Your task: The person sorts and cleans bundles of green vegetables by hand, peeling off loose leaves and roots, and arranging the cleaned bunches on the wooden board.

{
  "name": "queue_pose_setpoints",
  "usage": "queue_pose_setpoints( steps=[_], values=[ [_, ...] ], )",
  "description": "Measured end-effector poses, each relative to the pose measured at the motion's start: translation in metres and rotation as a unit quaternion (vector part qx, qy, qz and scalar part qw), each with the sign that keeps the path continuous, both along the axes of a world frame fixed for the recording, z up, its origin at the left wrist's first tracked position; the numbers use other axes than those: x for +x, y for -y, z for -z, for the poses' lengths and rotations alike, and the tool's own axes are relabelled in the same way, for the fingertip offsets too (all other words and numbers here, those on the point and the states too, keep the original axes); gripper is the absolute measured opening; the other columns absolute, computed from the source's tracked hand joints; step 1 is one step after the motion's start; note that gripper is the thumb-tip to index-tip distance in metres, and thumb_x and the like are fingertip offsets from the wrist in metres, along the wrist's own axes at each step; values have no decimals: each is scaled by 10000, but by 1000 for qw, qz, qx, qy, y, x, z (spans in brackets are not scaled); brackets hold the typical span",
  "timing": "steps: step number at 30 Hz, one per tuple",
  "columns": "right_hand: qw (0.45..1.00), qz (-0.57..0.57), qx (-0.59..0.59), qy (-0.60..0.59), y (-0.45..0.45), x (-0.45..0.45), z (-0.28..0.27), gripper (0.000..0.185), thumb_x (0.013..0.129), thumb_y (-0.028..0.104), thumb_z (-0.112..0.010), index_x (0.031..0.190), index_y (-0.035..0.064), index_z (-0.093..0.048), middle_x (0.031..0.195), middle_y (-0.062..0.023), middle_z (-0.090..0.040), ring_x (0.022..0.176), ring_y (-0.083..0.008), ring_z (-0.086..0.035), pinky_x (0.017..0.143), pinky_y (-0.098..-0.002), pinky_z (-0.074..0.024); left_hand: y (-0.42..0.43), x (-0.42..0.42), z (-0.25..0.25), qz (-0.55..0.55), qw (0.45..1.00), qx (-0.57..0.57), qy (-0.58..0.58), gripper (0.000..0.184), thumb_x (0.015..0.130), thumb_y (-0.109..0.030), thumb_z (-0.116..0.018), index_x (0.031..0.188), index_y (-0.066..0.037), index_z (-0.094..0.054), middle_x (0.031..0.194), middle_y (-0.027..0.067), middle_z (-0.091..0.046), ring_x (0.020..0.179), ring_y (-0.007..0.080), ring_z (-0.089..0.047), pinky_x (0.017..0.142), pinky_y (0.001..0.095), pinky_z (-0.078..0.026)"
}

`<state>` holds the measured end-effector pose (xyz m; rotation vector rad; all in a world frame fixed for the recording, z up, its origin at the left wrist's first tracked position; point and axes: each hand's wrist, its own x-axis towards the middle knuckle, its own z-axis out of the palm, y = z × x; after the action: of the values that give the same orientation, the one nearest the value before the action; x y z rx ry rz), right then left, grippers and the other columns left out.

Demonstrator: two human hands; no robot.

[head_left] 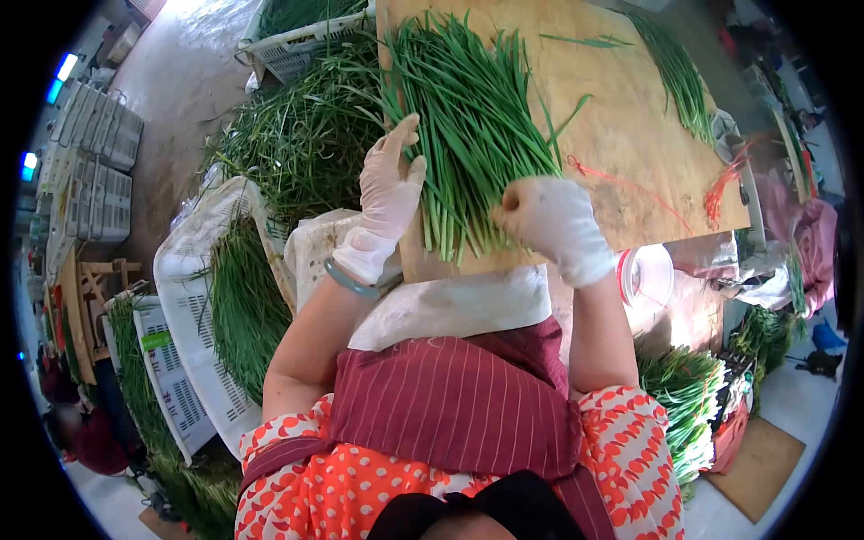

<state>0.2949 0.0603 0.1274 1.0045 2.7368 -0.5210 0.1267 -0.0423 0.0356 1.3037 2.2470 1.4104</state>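
Observation:
A broad pile of long green stalks (468, 108) lies on the wooden board, its pale ends toward me. At the pile's left edge is my left hand (390, 198), in a thin white glove, fingers apart and nothing held in them. My right hand (558, 220), gloved too, is by the lower right of the pile near the pale ends. Its fingers are curled together, and what they pinch, if anything, is too small to make out. Red string (630, 184) lies on the board to the right of this hand.
Loose greens (301, 135) are heaped left of the board (621, 99). White crates (184, 270) with greens stand at lower left. More stalks (670, 76) lie on the board's far right. Tied bundles (684, 396) and a white tub (650, 274) are at lower right. A person (94, 441) is at far left.

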Motion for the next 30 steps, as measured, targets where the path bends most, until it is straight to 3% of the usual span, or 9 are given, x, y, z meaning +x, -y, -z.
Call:
queue_pose_setpoints(
  steps=[4,7,12,15,18,21,24,27,30],
  values=[
    [982,54,16,-181,-14,18,18,448,751,448,-608,1009,82,-634,932,-154,-633,874,-307,-604,765,-403,-465,-10,-3,2,-60,995,40,-75,709,771,44,-549,1391,-106,-240,1271,111,-423,1049,176,-482,878,271,-402],
    [966,149,94,-187,-51,17,33,751,741,596,-568,1180,-10,-507,1046,-232,-589,946,-354,-582,792,-408,-458,4,23,-19,-107,929,128,331,744,848,-25,-522,1420,-91,-50,1280,181,-396,1075,199,-467,888,270,-405],
    [984,108,73,-119,-23,-26,59,1006,681,641,-587,1309,-82,-277,986,-232,-579,880,-330,-596,733,-387,-479,12,38,-21,-82,865,165,467,666,849,-66,-552,1389,-16,-164,1211,139,-464,1011,177,-508,853,277,-422],
    [975,98,51,-192,5,-41,72,980,677,570,-654,1315,-63,-263,1025,-257,-561,904,-350,-587,753,-393,-476,7,29,-15,-30,830,146,538,446,832,-52,-579,1236,5,-398,1055,95,-555,958,162,-534,827,275,-439],
    [930,139,-73,-333,14,-46,83,851,712,385,-722,1303,-35,-277,1040,-231,-571,913,-316,-595,767,-363,-481,10,34,-24,-52,788,162,592,401,838,-89,-588,1200,3,-441,1016,90,-572,895,170,-562,794,286,-467],
    [663,224,-540,-468,26,-53,84,580,795,131,-674,1250,-5,-341,1027,-128,-584,889,-191,-579,758,-294,-488,16,37,-32,-57,747,139,647,288,855,-153,-583,1096,-7,-523,923,71,-604,782,162,-595,713,297,-503],
    [580,233,-606,-492,42,-68,87,517,808,120,-656,1221,7,-366,1021,-125,-585,871,-182,-589,738,-289,-498,23,25,-29,-58,741,96,663,215,867,-200,-574,1008,-38,-573,864,53,-623,718,136,-603,650,270,-509],
    [557,255,-641,-462,54,-84,69,458,816,91,-638,1195,18,-392,1008,-114,-586,856,-170,-595,719,-285,-505,34,21,-52,-72,719,125,680,224,868,-226,-576,994,-42,-585,848,45,-627,696,131,-603,633,249,-502],
    [554,237,-662,-446,61,-102,71,418,864,146,-580,1217,31,-388,1035,-97,-574,879,-174,-592,739,-292,-511,46,21,-98,-145,787,101,591,228,871,-211,-575,1001,-24,-594,842,31,-624,732,119,-594,669,244,-489]
  ],
)
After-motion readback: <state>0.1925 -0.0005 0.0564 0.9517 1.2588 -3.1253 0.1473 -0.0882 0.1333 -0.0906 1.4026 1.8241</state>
